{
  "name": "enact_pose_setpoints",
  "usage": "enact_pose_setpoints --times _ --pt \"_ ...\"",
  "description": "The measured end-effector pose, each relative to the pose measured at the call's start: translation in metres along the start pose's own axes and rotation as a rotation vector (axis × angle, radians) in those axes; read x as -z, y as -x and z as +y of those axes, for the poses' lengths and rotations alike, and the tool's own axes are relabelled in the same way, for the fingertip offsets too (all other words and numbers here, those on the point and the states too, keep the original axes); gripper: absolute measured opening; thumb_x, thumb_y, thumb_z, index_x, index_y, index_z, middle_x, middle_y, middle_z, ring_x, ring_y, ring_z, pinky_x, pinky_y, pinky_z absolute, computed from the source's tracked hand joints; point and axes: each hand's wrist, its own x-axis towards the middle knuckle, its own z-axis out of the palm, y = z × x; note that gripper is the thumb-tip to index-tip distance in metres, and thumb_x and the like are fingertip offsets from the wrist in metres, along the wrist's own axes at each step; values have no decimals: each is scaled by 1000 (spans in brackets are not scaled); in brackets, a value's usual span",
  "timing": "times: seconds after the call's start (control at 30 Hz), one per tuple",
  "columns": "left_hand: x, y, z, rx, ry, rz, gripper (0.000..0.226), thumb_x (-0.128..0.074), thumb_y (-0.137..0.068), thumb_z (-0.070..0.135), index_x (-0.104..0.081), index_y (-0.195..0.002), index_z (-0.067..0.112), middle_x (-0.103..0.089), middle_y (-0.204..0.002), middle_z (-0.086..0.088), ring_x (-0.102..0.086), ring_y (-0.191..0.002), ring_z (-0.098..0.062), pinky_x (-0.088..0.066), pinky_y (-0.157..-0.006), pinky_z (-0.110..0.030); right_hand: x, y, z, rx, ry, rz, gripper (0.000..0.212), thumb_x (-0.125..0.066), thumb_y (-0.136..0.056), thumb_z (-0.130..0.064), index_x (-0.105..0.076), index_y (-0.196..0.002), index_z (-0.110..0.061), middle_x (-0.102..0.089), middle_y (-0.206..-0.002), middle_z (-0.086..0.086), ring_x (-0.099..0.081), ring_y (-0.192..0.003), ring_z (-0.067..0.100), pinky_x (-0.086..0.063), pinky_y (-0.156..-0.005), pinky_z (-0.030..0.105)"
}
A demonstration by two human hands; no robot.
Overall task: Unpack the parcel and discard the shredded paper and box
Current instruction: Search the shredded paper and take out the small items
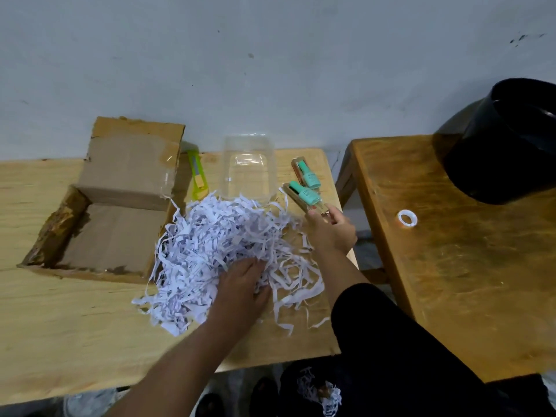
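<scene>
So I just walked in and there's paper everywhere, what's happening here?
A person is unpacking a parcel. The cardboard box lies open and emptied on the table. The left hand digs into the shredded paper piled beside it, while the right hand holds a green packaged item. Another one already lies near the clear container.

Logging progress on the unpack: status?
Left hand buried in shredded paper, grip unclear. Right hand shut on packaged teal bottle. Box emptied, still on table. Black bin unobstructed.
</scene>
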Motion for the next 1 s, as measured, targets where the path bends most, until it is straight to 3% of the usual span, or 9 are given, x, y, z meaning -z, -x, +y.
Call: enact_pose_setpoints --times 0.23,0.37,0.5,0.63,0.73,0.83,1.0 --pt "2 -1 1 -9 -13 11 43 -62 -67 25 -65 -106 6 -66 -104 -13 -63 -95 -33 -51 -79 -43 -21 -19 -1 29 77 36 50 -73 -75 -31 -60 -122 -21 -59 -128 3 -49 -120 22 -43 -102 41" --pt "5 -1 3 -10 -31 -10 46 -54 -71 32 -64 -107 4 -66 -103 -15 -64 -92 -34 -51 -78 -41 -20 -20 0 28 124 -6 54 -72 -76 -31 -56 -127 -20 -53 -133 4 -43 -124 24 -40 -105 43" --pt "22 2 17 -72 43 -29 48 -51 -75 32 -59 -115 7 -62 -112 -14 -62 -100 -32 -49 -85 -36 1 -8 -1 105 233 -78 62 -63 -82 -42 -45 -136 -16 -46 -139 6 -39 -129 24 -33 -107 40" --pt "52 10 23 -142 -18 191 40 -60 -81 30 -54 -119 20 -56 -123 -7 -57 -108 -24 -49 -82 -37 35 29 16 371 283 -236 71 -67 -78 -48 -41 -137 -17 -46 -136 6 -40 -127 22 -38 -104 40" --pt "71 10 5 -79 -93 209 57 -70 -72 38 -49 -124 26 -45 -137 -10 -49 -118 -26 -43 -88 -44 59 48 34 486 407 -479 94 -77 -65 -51 -31 -142 -23 -34 -145 2 -29 -134 19 -29 -109 36" --pt "78 13 -24 -53 -151 60 90 -84 -56 42 -38 -133 28 -26 -148 -18 -29 -135 -34 -37 -100 -52 72 51 46 503 506 -661 116 -83 -52 -53 -17 -146 -29 -17 -154 0 -15 -142 18 -22 -115 38" --pt "67 24 -48 66 -85 -73 127 -90 -45 38 -10 -144 41 9 -156 -10 0 -143 -27 -28 -109 -46 57 38 47 631 638 -785 126 -86 -52 -47 4 -140 -48 2 -158 -3 2 -145 15 -14 -118 35"
